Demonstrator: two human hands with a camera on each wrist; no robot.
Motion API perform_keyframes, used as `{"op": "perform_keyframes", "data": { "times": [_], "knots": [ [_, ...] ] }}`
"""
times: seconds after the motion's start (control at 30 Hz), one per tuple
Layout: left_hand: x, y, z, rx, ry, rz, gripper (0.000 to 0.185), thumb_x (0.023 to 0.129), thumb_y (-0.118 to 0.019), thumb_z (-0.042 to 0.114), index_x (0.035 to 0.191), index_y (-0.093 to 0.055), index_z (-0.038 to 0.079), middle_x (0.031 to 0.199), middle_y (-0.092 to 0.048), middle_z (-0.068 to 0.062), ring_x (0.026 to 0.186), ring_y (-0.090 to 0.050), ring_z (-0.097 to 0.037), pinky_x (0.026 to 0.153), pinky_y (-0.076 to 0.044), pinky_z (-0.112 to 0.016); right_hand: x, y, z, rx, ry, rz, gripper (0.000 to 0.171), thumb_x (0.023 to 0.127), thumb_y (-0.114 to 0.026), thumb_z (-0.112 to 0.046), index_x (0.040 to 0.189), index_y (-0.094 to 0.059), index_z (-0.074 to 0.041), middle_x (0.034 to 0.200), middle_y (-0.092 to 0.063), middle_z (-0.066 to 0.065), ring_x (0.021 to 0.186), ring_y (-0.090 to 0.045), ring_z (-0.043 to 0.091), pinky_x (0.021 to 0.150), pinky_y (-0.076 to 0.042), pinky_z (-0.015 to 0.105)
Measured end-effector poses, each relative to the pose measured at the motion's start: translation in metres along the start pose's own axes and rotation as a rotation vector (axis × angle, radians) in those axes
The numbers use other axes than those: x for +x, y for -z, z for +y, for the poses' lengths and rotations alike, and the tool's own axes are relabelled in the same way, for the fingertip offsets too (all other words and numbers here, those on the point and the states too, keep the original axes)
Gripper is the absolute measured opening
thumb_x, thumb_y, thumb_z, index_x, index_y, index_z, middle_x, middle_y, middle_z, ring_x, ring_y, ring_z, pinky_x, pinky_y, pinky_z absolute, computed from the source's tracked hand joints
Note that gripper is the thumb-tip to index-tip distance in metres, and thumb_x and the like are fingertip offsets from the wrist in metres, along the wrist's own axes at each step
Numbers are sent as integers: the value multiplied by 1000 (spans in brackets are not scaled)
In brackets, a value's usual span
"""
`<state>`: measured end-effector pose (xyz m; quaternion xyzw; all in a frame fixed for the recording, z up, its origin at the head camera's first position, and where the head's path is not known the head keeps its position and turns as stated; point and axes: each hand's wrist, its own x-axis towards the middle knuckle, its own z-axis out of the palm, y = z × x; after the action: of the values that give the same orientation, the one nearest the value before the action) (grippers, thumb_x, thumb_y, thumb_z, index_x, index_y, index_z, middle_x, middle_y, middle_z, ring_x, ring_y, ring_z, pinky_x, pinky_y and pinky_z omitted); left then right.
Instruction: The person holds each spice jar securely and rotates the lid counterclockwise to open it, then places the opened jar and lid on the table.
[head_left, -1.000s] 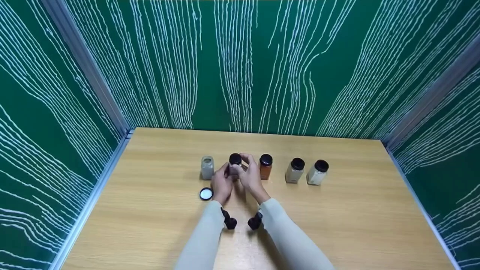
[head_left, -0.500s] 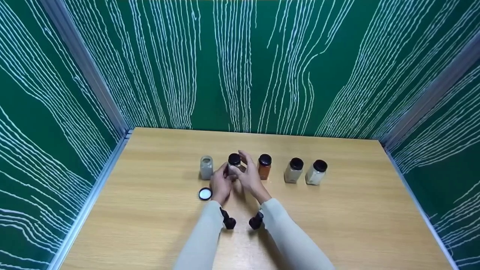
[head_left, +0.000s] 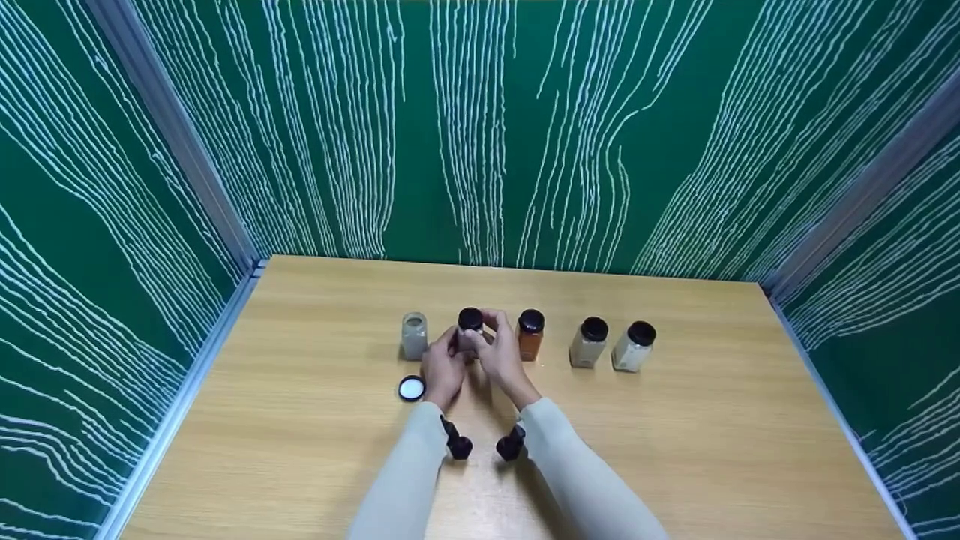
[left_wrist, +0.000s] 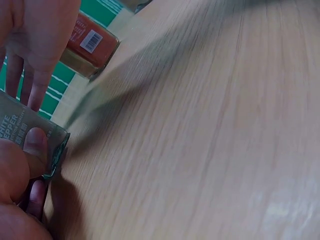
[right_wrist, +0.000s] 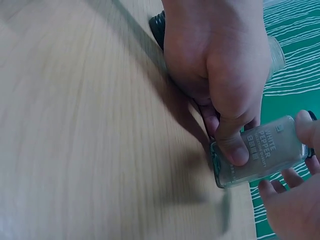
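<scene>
A white pepper jar with a black cap stands in a row of spice jars on the wooden table. My left hand grips its body; the thumb presses the label of the white pepper jar. My right hand curls its fingers round the cap from the right. In the left wrist view the white pepper jar shows at lower left, with my left thumb on it. An orange spice jar stands just right of my right hand.
An uncapped jar stands at the left end of the row, its loose lid lying white side up in front of it. Two pale capped jars stand to the right. Green patterned walls enclose three sides.
My right fingers have shifted round the cap, stretched out half a second ago and curled on it again now. The jars and my left hand have stayed in place.
</scene>
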<state>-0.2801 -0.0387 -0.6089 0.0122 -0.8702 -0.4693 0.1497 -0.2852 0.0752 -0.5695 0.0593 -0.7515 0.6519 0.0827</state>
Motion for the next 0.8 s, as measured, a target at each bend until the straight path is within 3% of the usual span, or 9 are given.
{"op": "perform_keyframes", "data": {
  "times": [0.17,0.5,0.8],
  "knots": [
    [1,1,1,-18,25,-18,33,84,-81,17,115,-72,20,111,-76,-7,110,-69,-32,86,-51,-50,0,4,-1,-26,4,-52,37,100,-54,9,136,-53,5,141,-55,24,140,-47,37,113,-41,44],
    [-1,1,0,-15,13,-13,35,85,-80,19,119,-72,20,114,-76,-8,111,-69,-33,88,-52,-49,-1,9,-2,-21,22,-121,49,99,-56,8,147,-46,3,148,-51,23,141,-44,39,113,-40,46],
    [-1,-1,-1,22,-24,16,38,86,-71,4,122,-72,15,112,-76,-10,106,-70,-35,82,-53,-52,0,5,-2,12,-36,-13,44,94,-68,4,133,-50,2,136,-57,23,135,-52,37,108,-46,43]
  ]
}}
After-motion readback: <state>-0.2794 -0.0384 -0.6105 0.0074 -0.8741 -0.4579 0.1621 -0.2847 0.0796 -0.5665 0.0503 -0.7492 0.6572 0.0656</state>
